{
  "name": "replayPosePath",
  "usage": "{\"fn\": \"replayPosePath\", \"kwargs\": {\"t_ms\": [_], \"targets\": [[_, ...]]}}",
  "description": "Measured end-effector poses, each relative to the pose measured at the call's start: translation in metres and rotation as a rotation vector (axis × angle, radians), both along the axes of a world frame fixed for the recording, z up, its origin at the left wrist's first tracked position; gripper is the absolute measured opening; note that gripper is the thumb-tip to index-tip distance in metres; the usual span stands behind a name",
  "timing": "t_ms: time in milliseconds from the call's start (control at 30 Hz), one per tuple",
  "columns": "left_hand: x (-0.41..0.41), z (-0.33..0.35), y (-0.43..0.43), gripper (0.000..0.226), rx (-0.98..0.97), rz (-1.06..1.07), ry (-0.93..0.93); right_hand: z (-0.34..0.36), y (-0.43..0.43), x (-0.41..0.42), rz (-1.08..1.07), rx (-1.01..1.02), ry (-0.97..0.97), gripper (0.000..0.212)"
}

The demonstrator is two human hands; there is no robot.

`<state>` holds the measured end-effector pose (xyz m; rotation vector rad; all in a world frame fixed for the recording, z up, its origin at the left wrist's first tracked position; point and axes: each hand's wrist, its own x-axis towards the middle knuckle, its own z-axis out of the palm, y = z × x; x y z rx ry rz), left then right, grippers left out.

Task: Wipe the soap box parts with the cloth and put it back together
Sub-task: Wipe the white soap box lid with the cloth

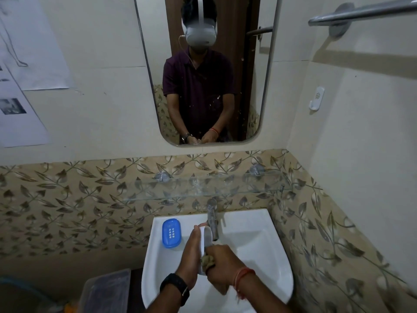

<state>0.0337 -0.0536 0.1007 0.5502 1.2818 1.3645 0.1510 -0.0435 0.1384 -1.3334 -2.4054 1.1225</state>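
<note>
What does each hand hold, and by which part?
The left hand grips the white soap box part along its side edge; the right hand grips the bunched cloth against its near end.

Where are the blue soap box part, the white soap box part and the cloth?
blue soap box part (170, 232): head view, middle of its slotted face.
white soap box part (208, 235): head view, its curved upper wall.
cloth (207, 262): head view, middle of the bunched wad.

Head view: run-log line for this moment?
left hand holds white part | right hand presses cloth on it | blue part on sink
</note>
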Motion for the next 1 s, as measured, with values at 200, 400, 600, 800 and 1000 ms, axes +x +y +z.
{"fn": "replayPosePath", "kwargs": {"t_ms": [200,400,600,800,1000], "targets": [[0.003,0.006,-0.006,0.034,0.078,-0.089,0.047,-0.002,0.002,0.021,-0.215,-0.584,0.571,0.032],[-0.012,0.014,-0.006,0.046,0.076,-0.067,0.006,0.008,0.011,0.027,-0.512,-0.639,1.056,0.033],[-0.015,0.016,0.001,0.064,0.018,-0.059,0.135,0.030,0.010,0.014,-0.395,-0.096,0.739,0.040],[-0.022,0.026,0.010,0.084,-0.078,0.080,0.162,0.015,-0.033,0.011,-0.212,0.191,0.604,0.049],[-0.028,0.031,0.016,0.066,-0.099,0.120,0.154,0.009,-0.043,0.014,-0.189,0.152,0.519,0.037]]}}
